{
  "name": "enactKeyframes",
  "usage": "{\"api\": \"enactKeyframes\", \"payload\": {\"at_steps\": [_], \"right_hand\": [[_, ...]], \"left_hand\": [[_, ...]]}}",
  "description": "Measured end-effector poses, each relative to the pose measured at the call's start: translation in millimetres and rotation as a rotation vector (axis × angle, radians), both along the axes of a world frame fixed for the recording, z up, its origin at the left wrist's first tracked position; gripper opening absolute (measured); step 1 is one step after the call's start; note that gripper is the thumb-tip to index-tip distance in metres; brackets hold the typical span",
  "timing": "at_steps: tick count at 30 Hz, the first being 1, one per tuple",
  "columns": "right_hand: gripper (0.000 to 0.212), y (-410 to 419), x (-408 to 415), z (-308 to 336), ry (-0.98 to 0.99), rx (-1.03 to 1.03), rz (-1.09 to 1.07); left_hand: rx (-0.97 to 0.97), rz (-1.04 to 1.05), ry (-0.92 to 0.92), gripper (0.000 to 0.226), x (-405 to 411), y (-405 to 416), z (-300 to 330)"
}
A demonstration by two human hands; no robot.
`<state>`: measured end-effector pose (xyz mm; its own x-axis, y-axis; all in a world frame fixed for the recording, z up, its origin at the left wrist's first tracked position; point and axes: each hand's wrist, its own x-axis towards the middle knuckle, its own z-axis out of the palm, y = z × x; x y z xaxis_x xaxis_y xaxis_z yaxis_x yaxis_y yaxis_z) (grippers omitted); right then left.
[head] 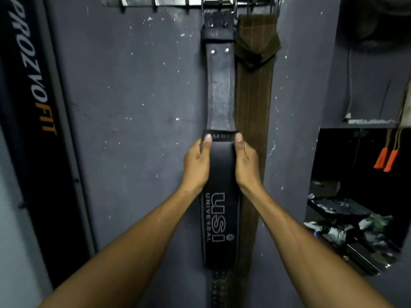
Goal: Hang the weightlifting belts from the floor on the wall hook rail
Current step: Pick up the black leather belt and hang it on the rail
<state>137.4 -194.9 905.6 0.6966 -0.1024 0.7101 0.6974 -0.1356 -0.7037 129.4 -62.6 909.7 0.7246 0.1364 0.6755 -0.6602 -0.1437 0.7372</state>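
A black leather weightlifting belt (220, 90) with white "USI UNIVERSAL" lettering hangs by its buckle from the metal hook rail (155, 1) at the top of the grey wall. My left hand (196, 163) grips the left edge of its wide padded part, thumb on the front. My right hand (246, 163) grips the right edge the same way. Right beside it a brown belt (253, 103) hangs from the same rail, touching the black one.
Several bare hooks stick out of the rail to the left of the belts. A dark banner (33, 85) reading "PROZYOFIT" stands at the left. At the right is a dark alcove with cluttered shelves (347, 221) and orange-handled ropes (387, 160).
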Motion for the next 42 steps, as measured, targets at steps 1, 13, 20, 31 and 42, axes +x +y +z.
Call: {"api": "enactKeyframes", "payload": {"at_steps": [1,13,20,31,42], "right_hand": [[0.045,-4.6,-4.5,-21.0,0.031,-0.018,0.07],[0.035,-33.5,-72.9,-127.6,0.232,0.156,0.227],[0.022,-55.7,-124.3,-186.7,0.337,0.071,0.189],[0.047,-99.1,-166.3,-247.4,0.602,-0.372,0.295],[0.084,-67.4,-174.6,-312.2,0.791,-0.722,0.196]], "left_hand": [[0.01,-0.035,0.028,0.046,-8.0,1.1,-24.0],[-0.21,-0.103,0.285,0.031,-95.6,-32.9,-160.1],[-0.198,-0.134,0.466,0.035,-156.7,-52.8,-241.4],[0.159,-0.221,0.734,0.039,-191.5,-23.5,-269.7],[0.167,-0.114,0.921,0.071,-199.0,9.6,-322.1]]}}
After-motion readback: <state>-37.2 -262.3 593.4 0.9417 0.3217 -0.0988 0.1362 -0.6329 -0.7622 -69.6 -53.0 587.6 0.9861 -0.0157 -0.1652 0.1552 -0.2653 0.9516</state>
